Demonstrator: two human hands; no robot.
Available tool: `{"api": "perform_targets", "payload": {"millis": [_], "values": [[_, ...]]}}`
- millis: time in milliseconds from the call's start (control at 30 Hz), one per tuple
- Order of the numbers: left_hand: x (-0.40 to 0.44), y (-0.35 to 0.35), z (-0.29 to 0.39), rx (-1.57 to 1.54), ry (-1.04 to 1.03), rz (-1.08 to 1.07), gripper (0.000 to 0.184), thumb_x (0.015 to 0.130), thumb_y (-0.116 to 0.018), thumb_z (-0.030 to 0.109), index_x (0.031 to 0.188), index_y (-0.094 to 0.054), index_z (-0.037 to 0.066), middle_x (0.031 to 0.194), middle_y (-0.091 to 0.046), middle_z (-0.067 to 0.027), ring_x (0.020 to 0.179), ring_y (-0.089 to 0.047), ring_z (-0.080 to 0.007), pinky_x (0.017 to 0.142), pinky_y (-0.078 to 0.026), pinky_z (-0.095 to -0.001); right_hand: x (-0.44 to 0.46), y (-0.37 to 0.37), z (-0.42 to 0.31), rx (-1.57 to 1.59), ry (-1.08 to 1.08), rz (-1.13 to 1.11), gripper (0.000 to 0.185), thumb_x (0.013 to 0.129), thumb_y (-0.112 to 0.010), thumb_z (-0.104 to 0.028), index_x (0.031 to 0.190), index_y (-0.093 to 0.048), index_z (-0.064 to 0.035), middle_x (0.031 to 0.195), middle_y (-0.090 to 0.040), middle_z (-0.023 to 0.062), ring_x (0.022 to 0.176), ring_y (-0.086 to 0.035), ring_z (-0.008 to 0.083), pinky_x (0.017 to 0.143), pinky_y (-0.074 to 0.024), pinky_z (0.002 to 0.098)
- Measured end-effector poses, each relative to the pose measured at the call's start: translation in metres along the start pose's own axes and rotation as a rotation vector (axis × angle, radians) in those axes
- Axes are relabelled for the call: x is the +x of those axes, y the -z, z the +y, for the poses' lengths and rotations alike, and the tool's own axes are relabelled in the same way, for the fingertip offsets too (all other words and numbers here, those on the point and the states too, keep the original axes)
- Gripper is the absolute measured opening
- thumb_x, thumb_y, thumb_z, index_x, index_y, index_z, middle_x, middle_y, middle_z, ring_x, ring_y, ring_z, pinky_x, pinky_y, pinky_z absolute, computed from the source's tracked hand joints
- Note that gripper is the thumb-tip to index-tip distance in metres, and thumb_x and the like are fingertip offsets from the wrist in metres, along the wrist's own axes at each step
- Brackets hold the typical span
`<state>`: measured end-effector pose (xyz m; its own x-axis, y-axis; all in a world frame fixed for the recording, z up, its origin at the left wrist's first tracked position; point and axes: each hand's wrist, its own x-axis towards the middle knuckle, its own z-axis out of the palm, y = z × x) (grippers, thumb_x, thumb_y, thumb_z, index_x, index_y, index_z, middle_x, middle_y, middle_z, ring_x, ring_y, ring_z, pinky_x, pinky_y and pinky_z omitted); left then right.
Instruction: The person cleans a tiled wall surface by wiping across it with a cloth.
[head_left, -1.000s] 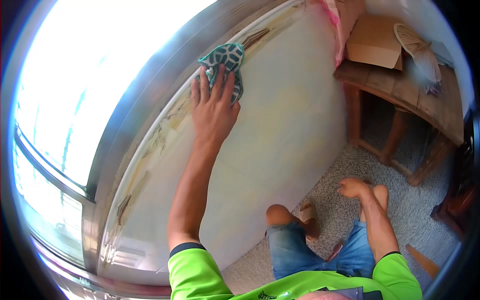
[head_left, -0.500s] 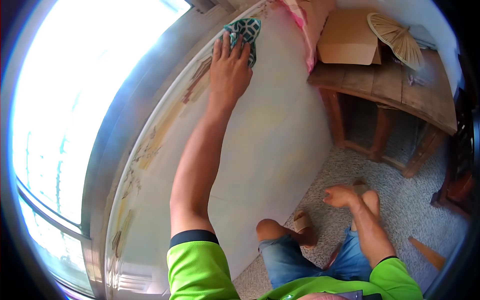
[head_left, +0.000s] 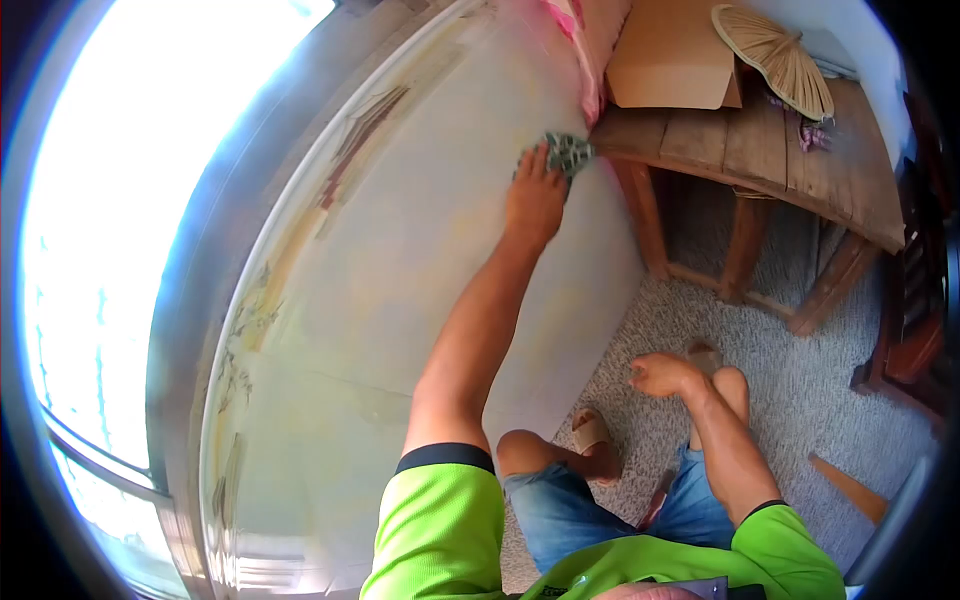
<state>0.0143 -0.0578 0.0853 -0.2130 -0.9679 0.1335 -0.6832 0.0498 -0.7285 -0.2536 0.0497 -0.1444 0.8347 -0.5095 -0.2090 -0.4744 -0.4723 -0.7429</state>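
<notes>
My left hand (head_left: 537, 205) presses a green-and-white patterned cloth (head_left: 572, 152) flat against a pale, painted wall panel (head_left: 400, 300). The fingers lie over the cloth, whose far corner reaches close to the wooden table's edge. Brown and yellow painted marks run along the panel's curved left border. Low on the right, my right hand (head_left: 662, 375) hangs in front of my bent knee, fingers loosely curled and nothing visible in them.
A wooden table (head_left: 740, 140) at upper right carries a cardboard box (head_left: 670, 60) and a woven hand fan (head_left: 775, 60). Pink fabric (head_left: 585, 50) hangs beside it. A bright window (head_left: 100, 250) fills the left. Dark wooden furniture (head_left: 905, 370) stands at right, above patterned flooring (head_left: 790, 400).
My left hand has carried the cloth right and down across the panel, from its border to near the table. My right hand stays by the knee; the view has shifted slightly.
</notes>
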Motion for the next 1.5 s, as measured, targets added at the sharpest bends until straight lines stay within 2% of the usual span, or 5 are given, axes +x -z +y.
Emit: {"api": "perform_targets", "payload": {"millis": [300, 700, 800, 1167, 1500], "values": [[-0.205, 0.054, -0.025, -0.064, 0.046, -0.072, 0.046, 0.089, -0.057, 0.009, 0.135, -0.062, 0.012, 0.148, -0.051, -0.0048, 0.152, -0.022, -0.0332, 0.124, -0.017, -0.0517, 0.017, -0.008, 0.006, -0.113, -0.030, -0.178, 0.036, 0.088, -0.064, -0.036, 0.100, -0.073, -0.0034, 0.096, -0.071, 0.0206, 0.092, -0.067, 0.0372, 0.081, -0.0522, 0.0452], [-0.482, 0.202, -0.120, 0.175, 0.865, 0.337, 0.066, 0.080, -0.070, 0.025, 0.143, -0.054, 0.017, 0.157, -0.042, -0.0081, 0.146, -0.031, -0.0432, 0.119, -0.020, -0.0601, 0.018, -0.017, 0.031, -0.205, -0.003, -0.200, 0.039, 0.084, -0.067, -0.036, 0.098, -0.073, -0.0003, 0.095, -0.072, 0.0217, 0.088, -0.069, 0.0366, 0.078, -0.0530, 0.0445], [-0.545, 0.194, -0.116, 0.329, 1.010, 0.384, 0.064, 0.082, -0.067, 0.031, 0.143, -0.054, 0.016, 0.157, -0.042, -0.0114, 0.144, -0.033, -0.0460, 0.118, -0.022, -0.0602, 0.014, -0.020, 0.032, -0.213, -0.043, -0.182, 0.028, 0.085, -0.066, -0.029, 0.095, -0.074, -0.0032, 0.082, -0.072, 0.0147, 0.080, -0.070, 0.0241, 0.072, -0.0536, 0.0393], [-0.703, 0.126, -0.045, 0.409, 1.626, 0.657, 0.064, 0.100, -0.048, 0.030, 0.151, -0.030, -0.005, 0.160, -0.024, -0.0291, 0.146, -0.026, -0.0468, 0.118, -0.023, -0.0564, 0.013, -0.018, 0.029, -0.149, -0.067, -0.220, 0.031, 0.087, -0.066, -0.023, 0.102, -0.074, 0.0020, 0.087, -0.074, 0.0150, 0.077, -0.070, 0.0228, 0.071, -0.0553, 0.0371], [-0.712, 0.002, 0.087, -0.206, 2.552, 1.124, 0.077, 0.105, -0.037, 0.041, 0.154, -0.011, -0.012, 0.161, -0.012, -0.0327, 0.151, -0.011, -0.0446, 0.124, -0.012, -0.0487, 0.033, -0.026, 0.081, -0.173, 0.029, -0.186, 0.024, 0.090, -0.063, -0.019, 0.095, -0.071, 0.0032, 0.075, -0.069, 0.0090, 0.062, -0.063, 0.0177, 0.056, -0.0518, 0.0346]]}}
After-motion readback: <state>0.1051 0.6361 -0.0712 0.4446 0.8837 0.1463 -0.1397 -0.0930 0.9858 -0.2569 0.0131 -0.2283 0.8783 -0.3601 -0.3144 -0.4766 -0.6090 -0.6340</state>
